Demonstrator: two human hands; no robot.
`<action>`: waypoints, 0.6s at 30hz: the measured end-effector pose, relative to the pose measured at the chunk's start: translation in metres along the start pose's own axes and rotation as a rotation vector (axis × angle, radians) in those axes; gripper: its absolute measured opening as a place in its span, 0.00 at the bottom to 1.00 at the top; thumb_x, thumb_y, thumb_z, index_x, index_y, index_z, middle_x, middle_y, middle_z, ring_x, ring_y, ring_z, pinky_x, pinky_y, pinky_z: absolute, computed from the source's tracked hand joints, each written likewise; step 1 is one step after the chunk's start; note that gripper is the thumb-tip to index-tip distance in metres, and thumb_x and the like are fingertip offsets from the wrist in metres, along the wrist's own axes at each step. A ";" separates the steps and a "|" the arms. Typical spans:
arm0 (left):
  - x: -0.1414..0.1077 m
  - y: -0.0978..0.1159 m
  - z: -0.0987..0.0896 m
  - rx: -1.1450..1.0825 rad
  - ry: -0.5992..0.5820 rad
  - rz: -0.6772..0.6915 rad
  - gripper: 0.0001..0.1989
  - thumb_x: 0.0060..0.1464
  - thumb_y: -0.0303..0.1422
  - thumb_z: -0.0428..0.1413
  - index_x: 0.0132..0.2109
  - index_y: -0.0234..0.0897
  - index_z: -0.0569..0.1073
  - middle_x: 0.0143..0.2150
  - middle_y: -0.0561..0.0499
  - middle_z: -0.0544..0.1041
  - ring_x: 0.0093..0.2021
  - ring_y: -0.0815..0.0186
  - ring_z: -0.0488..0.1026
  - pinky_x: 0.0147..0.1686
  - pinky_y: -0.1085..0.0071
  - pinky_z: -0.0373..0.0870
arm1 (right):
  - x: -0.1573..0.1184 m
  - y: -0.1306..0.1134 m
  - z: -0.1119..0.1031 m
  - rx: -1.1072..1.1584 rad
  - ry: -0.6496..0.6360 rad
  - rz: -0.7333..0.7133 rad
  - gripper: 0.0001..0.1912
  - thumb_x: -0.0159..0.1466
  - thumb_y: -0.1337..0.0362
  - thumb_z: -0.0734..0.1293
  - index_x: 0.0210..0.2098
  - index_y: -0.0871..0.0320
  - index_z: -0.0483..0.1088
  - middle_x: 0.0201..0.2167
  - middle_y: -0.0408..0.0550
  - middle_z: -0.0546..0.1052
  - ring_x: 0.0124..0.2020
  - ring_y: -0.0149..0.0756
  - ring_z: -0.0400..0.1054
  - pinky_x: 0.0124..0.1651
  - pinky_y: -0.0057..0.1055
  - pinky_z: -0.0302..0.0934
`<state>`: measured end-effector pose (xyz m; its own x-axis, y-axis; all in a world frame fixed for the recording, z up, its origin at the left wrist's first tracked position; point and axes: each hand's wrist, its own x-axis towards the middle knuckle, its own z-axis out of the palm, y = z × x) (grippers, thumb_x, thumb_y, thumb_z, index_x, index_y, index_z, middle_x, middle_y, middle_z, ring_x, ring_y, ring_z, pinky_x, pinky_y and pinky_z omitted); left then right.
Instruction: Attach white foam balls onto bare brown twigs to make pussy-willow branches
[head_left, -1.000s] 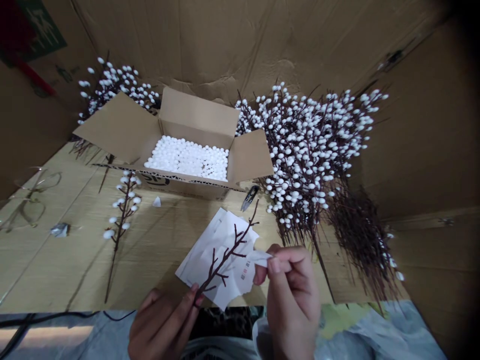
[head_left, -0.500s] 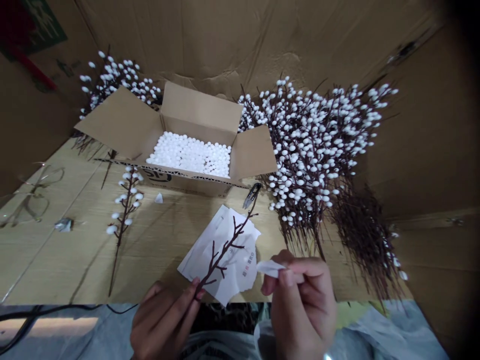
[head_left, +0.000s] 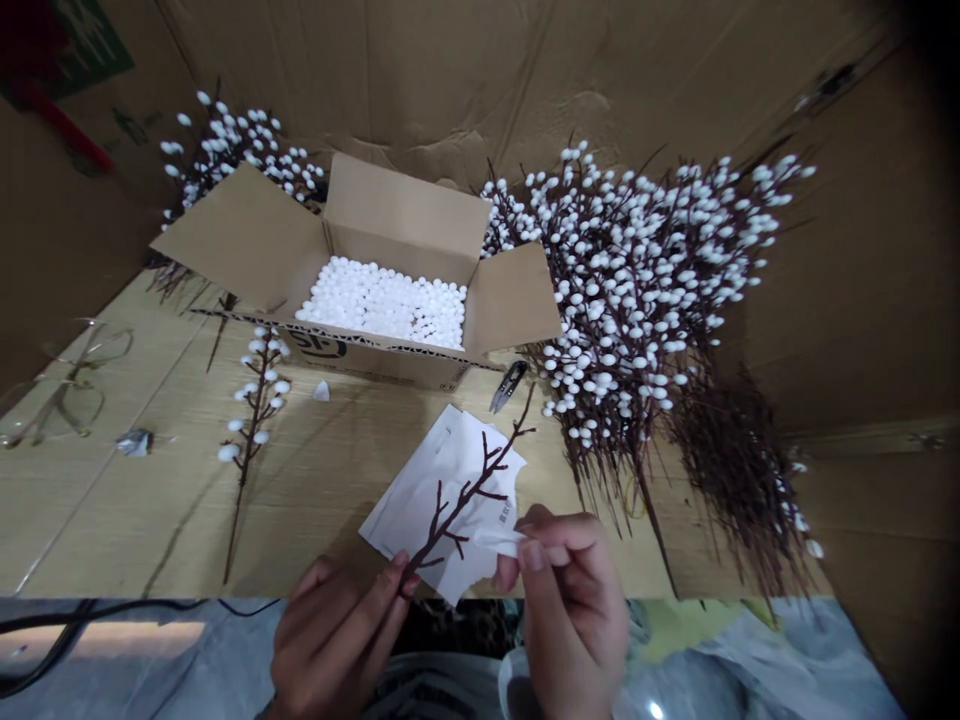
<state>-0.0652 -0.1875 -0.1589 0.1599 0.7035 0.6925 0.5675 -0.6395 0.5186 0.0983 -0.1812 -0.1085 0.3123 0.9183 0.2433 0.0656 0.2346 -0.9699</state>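
Observation:
Pinched at its lower end in my left hand is a bare brown artificial twig, slanting up to the right with short side branches and no berries. My right hand is closed on a small piece of white paper, whose tip points left toward the twig's side branches. Whether paper and twig touch, I cannot tell. Under the twig lie white paper sheets, one with a torn edge and some print. Just beyond them rests a pair of thread snips.
An open cardboard box holds many white foam balls. One berry twig lies at left, near eyeglasses. Bundled white-berry stems fill the right back, with bare stems beside them. More berry stems stand behind the box.
My right hand has moved left, bringing the white paper piece close to the twig. My left hand and the twig have shifted slightly right.

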 end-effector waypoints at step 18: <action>0.002 0.001 0.000 0.012 -0.023 -0.032 0.05 0.57 0.20 0.58 0.41 0.29 0.77 0.29 0.46 0.84 0.22 0.71 0.76 0.27 0.71 0.67 | 0.001 -0.002 -0.006 -0.049 0.006 -0.040 0.08 0.68 0.70 0.60 0.34 0.54 0.65 0.19 0.39 0.71 0.21 0.29 0.65 0.24 0.23 0.61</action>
<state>-0.0644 -0.1869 -0.1564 0.1598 0.7309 0.6635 0.5821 -0.6127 0.5346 0.1044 -0.1830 -0.1065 0.3137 0.9066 0.2824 0.1243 0.2556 -0.9588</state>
